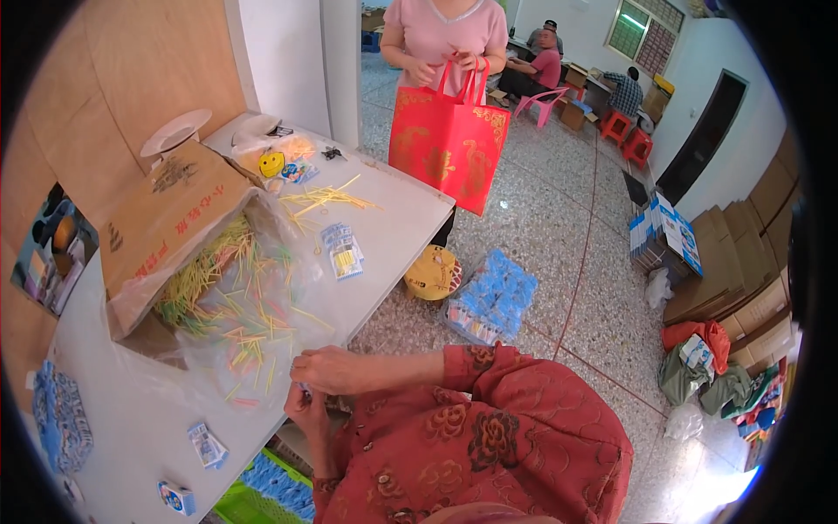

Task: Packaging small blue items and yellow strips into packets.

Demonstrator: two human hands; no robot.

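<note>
thin sticks (pixel 236 297), yellow, green, pink, heaped

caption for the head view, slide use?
Both hands meet at the table edge beside a cardboard box spilling colourful sticks.

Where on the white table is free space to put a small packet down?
Bare table lies right of the small packets, toward the far corner, and near the edge left of the hands. The carton and spilled coloured sticks crowd the middle.
</note>
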